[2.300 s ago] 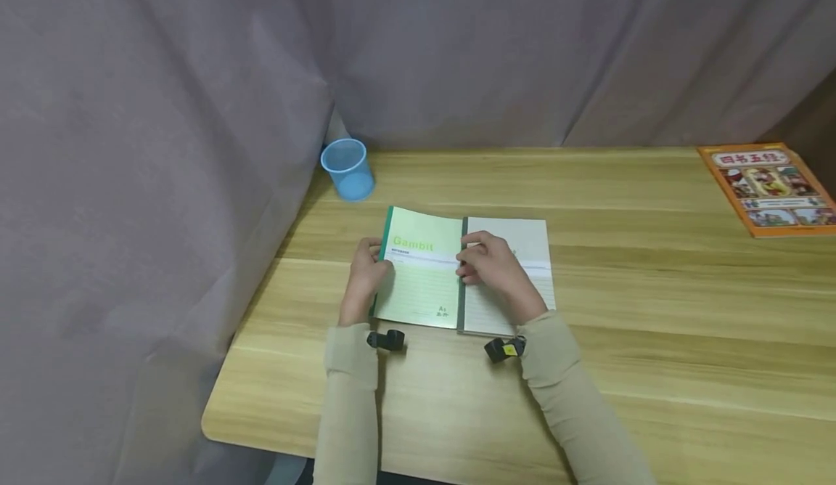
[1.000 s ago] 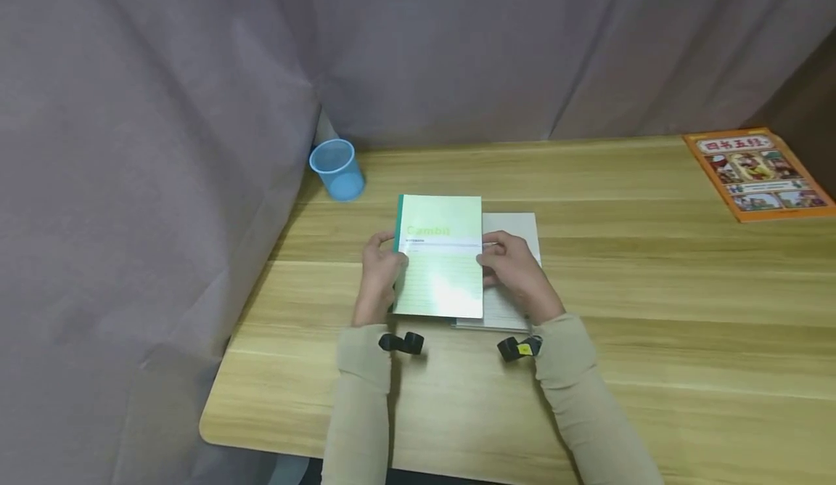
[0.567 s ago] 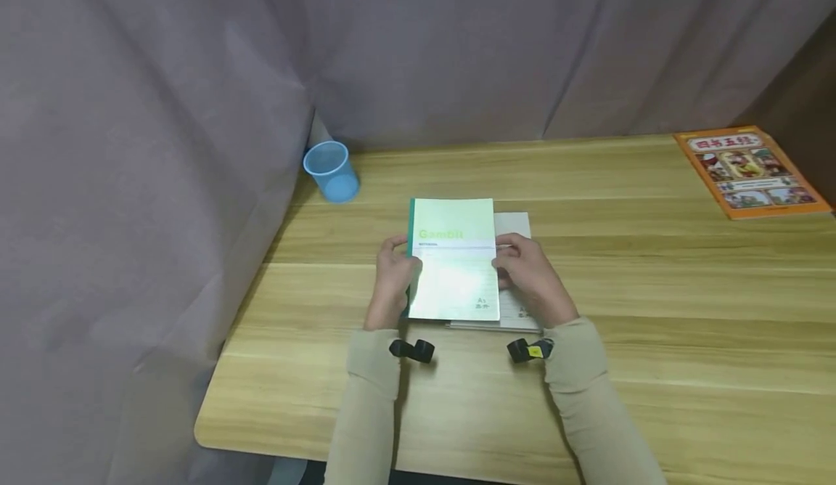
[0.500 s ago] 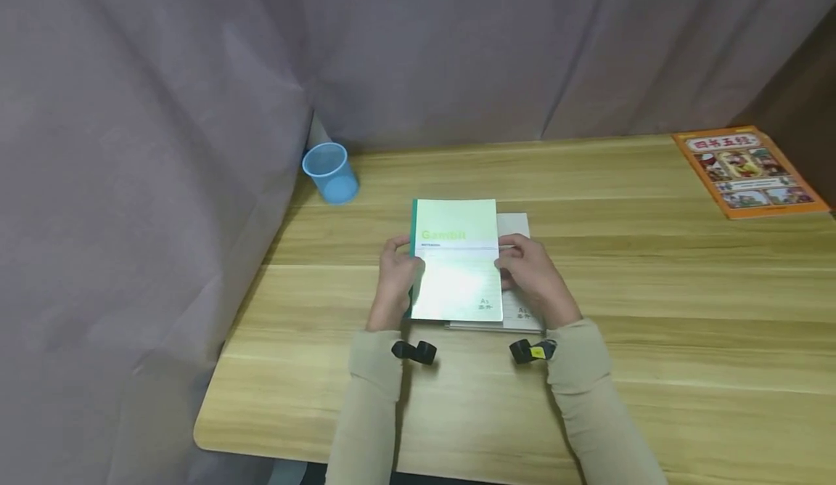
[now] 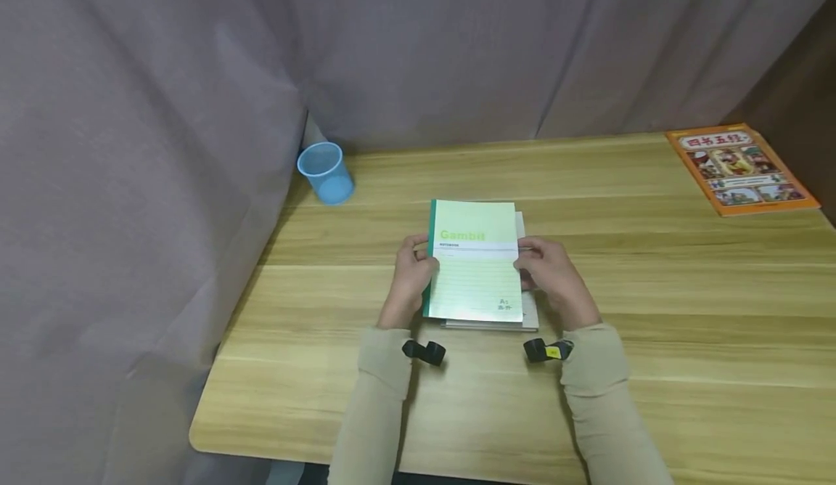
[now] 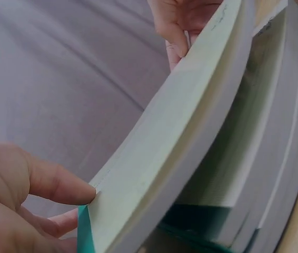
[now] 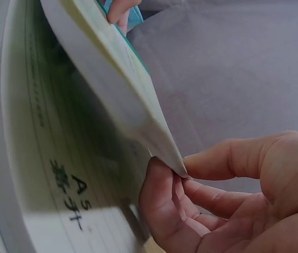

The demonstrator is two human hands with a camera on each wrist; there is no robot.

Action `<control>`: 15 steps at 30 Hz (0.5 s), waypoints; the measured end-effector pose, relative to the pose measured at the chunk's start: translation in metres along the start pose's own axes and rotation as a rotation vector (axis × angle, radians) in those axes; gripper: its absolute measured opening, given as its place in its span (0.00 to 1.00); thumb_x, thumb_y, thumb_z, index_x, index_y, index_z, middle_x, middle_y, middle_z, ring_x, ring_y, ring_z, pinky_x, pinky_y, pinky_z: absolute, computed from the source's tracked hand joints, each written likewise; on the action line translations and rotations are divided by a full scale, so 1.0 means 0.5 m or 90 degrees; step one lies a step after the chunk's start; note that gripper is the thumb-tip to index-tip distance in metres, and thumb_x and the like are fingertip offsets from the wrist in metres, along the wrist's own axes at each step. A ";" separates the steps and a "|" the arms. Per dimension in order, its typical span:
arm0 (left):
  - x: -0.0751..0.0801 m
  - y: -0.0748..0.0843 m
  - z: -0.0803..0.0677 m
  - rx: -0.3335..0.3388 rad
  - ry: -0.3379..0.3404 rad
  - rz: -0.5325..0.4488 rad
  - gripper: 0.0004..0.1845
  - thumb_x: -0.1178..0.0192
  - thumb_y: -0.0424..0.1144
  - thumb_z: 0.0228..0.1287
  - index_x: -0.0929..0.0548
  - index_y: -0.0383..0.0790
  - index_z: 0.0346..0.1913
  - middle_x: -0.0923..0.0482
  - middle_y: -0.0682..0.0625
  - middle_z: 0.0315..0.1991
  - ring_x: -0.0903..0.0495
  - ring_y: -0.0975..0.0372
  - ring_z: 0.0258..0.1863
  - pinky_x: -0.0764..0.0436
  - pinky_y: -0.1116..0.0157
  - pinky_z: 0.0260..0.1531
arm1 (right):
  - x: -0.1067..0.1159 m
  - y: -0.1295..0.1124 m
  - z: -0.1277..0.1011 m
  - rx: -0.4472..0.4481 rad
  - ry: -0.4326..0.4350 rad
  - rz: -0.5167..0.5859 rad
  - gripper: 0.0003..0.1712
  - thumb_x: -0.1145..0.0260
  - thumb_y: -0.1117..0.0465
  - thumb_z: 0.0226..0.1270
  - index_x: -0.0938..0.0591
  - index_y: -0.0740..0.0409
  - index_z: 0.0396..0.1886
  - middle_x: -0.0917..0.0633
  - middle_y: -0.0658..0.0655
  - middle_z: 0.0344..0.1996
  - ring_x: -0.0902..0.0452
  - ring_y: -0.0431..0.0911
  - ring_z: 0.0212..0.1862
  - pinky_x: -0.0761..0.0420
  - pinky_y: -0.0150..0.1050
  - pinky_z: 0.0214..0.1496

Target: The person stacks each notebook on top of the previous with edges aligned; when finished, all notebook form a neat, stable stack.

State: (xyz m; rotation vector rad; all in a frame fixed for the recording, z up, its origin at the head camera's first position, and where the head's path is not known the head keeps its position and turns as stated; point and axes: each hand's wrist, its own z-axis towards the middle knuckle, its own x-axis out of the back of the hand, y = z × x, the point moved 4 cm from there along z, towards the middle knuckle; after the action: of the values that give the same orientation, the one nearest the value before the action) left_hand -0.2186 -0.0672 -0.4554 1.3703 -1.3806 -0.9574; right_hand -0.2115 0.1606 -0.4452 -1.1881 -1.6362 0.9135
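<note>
A light green notebook (image 5: 475,260) marked "Gambit" is held slightly raised over a second, similar notebook (image 5: 531,316) that lies flat on the wooden table (image 5: 653,311). My left hand (image 5: 413,267) grips its green spine edge, and my right hand (image 5: 548,271) pinches its right edge. In the left wrist view the thumb (image 6: 59,184) presses the raised notebook (image 6: 180,132) at the spine, with the lower notebook (image 6: 280,158) beneath. In the right wrist view the right hand (image 7: 183,168) pinches the raised notebook (image 7: 117,79) at its edge, above the lower cover (image 7: 59,174) marked "A5".
A blue mesh cup (image 5: 324,171) lies tipped at the table's back left corner. An orange picture book (image 5: 741,168) lies at the far right. A grey curtain (image 5: 196,107) hangs along the back and left sides.
The green notebook, first lying to the left of the other one, has been lifted and carried right until it almost covers it. Both hands moved right with it.
</note>
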 end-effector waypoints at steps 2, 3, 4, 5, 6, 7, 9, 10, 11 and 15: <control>-0.003 -0.001 0.000 0.003 -0.004 0.002 0.31 0.49 0.21 0.63 0.33 0.33 0.70 0.23 0.41 0.48 0.22 0.54 0.43 0.21 0.63 0.38 | 0.003 0.000 0.000 -0.002 0.002 -0.001 0.32 0.46 0.72 0.69 0.36 0.74 0.73 0.24 0.70 0.52 0.24 0.47 0.39 0.17 0.34 0.35; -0.004 -0.002 0.000 0.006 -0.004 0.003 0.31 0.49 0.21 0.62 0.33 0.33 0.70 0.23 0.41 0.47 0.22 0.54 0.43 0.21 0.64 0.38 | 0.004 0.000 0.000 -0.003 0.003 -0.003 0.32 0.46 0.72 0.69 0.36 0.74 0.72 0.24 0.69 0.51 0.24 0.46 0.38 0.17 0.34 0.35; -0.005 -0.002 -0.001 0.006 -0.006 0.003 0.31 0.49 0.21 0.63 0.33 0.33 0.70 0.23 0.41 0.47 0.22 0.54 0.42 0.21 0.64 0.38 | 0.005 -0.001 0.000 -0.002 0.003 -0.004 0.32 0.46 0.72 0.69 0.36 0.75 0.72 0.24 0.68 0.50 0.25 0.46 0.38 0.17 0.34 0.35; -0.005 -0.002 -0.001 0.005 -0.007 0.004 0.31 0.49 0.21 0.63 0.33 0.32 0.70 0.22 0.41 0.46 0.22 0.55 0.42 0.22 0.65 0.37 | 0.006 -0.001 0.000 -0.002 0.002 -0.007 0.32 0.46 0.72 0.69 0.36 0.75 0.72 0.24 0.67 0.49 0.25 0.46 0.38 0.17 0.35 0.35; -0.005 -0.002 -0.001 0.003 -0.007 0.007 0.31 0.49 0.20 0.62 0.33 0.32 0.70 0.22 0.42 0.45 0.22 0.55 0.40 0.22 0.65 0.36 | 0.007 -0.002 -0.001 -0.002 0.003 -0.011 0.32 0.46 0.72 0.69 0.36 0.75 0.72 0.24 0.67 0.48 0.25 0.46 0.38 0.17 0.35 0.35; -0.004 0.000 -0.002 -0.001 -0.007 0.014 0.30 0.49 0.20 0.62 0.32 0.32 0.69 0.22 0.42 0.44 0.23 0.56 0.39 0.23 0.66 0.35 | 0.008 -0.002 -0.001 -0.001 0.003 -0.015 0.32 0.46 0.72 0.69 0.36 0.75 0.72 0.24 0.67 0.48 0.25 0.46 0.38 0.17 0.35 0.35; -0.004 0.003 -0.003 -0.011 -0.009 0.032 0.29 0.49 0.20 0.62 0.31 0.31 0.68 0.22 0.42 0.41 0.24 0.57 0.36 0.25 0.67 0.33 | 0.009 -0.003 -0.002 -0.002 0.004 -0.027 0.32 0.46 0.71 0.69 0.35 0.74 0.72 0.24 0.67 0.48 0.25 0.47 0.38 0.18 0.36 0.36; -0.004 0.004 -0.004 -0.017 -0.012 0.043 0.29 0.48 0.20 0.62 0.30 0.30 0.68 0.22 0.42 0.41 0.25 0.57 0.35 0.25 0.67 0.32 | 0.010 -0.002 -0.002 -0.003 0.005 -0.032 0.32 0.46 0.71 0.69 0.35 0.74 0.72 0.23 0.68 0.49 0.25 0.48 0.39 0.18 0.36 0.36; -0.004 0.005 -0.005 -0.018 -0.013 0.056 0.29 0.48 0.20 0.62 0.30 0.30 0.68 0.22 0.42 0.40 0.25 0.57 0.35 0.25 0.67 0.32 | 0.011 -0.002 -0.002 -0.004 0.008 -0.038 0.32 0.46 0.70 0.69 0.35 0.73 0.73 0.23 0.68 0.50 0.25 0.49 0.40 0.18 0.36 0.37; -0.008 0.004 -0.003 -0.023 -0.018 0.089 0.27 0.48 0.21 0.63 0.29 0.30 0.67 0.22 0.42 0.43 0.24 0.56 0.39 0.23 0.66 0.36 | 0.017 0.001 0.000 0.001 0.014 -0.053 0.32 0.46 0.70 0.69 0.35 0.72 0.73 0.23 0.69 0.51 0.26 0.50 0.40 0.19 0.37 0.37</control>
State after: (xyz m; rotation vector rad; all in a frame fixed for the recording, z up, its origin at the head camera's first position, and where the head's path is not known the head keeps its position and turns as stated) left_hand -0.2179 -0.0629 -0.4533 1.2209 -1.4533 -0.9075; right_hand -0.2125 0.1688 -0.4435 -1.1174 -1.6546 0.8456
